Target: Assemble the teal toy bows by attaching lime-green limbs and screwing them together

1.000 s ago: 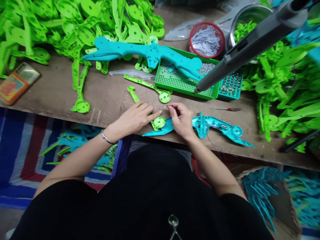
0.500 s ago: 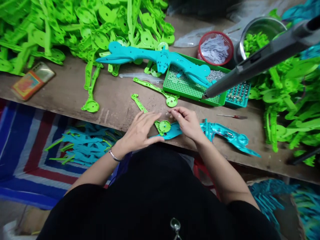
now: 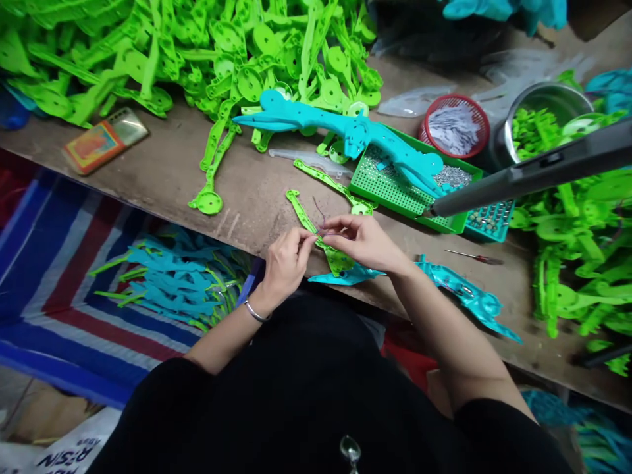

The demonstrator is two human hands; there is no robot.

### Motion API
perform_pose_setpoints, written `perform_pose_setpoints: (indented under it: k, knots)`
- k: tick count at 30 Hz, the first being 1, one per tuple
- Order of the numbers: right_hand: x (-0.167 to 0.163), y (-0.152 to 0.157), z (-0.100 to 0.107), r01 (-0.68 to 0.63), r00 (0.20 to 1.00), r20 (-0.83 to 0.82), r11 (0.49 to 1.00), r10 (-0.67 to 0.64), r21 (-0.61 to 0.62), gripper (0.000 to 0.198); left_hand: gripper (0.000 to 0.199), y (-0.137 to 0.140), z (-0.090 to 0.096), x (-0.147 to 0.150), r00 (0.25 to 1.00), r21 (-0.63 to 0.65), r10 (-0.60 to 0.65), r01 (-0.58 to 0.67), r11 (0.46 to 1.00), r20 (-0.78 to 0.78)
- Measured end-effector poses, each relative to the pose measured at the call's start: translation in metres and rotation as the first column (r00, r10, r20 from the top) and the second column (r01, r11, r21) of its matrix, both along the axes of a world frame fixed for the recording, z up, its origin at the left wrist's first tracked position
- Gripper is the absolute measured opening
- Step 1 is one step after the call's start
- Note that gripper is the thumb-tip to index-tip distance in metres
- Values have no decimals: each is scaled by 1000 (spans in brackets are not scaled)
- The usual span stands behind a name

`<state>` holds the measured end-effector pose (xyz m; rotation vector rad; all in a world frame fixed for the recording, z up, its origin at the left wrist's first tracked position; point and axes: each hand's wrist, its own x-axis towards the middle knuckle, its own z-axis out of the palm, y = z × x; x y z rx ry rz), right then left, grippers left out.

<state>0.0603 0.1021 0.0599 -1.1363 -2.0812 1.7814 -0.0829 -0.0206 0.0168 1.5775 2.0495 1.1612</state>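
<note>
My left hand (image 3: 286,262) is closed in a pinch, and its fingertips meet those of my right hand (image 3: 366,242), also pinched. A thin dark wire (image 3: 318,209) rises from between the fingertips, which hide its lower end. Just under the hands lies a green plastic arm with a round end (image 3: 340,262), partly covered by my right hand. It rests over a turquoise shell half (image 3: 323,279) at the table's front edge. The shell's far part (image 3: 464,296) lies open side up, showing small fittings inside.
A heap of green parts (image 3: 237,46) fills the back left. A turquoise body (image 3: 316,118) lies across a green tray (image 3: 390,191) of small metal pieces. A screwdriver (image 3: 476,257), a red basket (image 3: 457,125), a phone (image 3: 106,140) and a grey pole (image 3: 523,168) are around.
My left hand has gone from spread fingers to a pinch, meeting my right hand over the green arm. The wire now shows above the fingertips. The whole view has shifted.
</note>
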Motion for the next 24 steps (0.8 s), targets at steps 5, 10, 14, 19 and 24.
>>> perform_pose_setpoints:
  k: [5,10,14,19,24]
  knots:
    - [-8,4,-9,0,1000,24,999,-2,49,26,21,-4,-4,4,1000,11,-14,14,1000,-1]
    - [-5,9,-18,9,996,91,997,-16,80,20,27,-12,-5,2,867,-135,89,-25,990,490]
    - [-5,7,-16,-91,977,205,982,56,165,19,31,-12,-10,3,735,-191,154,-34,981,660]
    - [-7,3,-13,-128,962,266,961,60,246,15,39,-8,-13,9,666,-192,170,-41,981,726]
    - [-5,2,-17,-132,968,242,949,62,286,15,50,-2,-14,13,561,-183,195,-77,980,805]
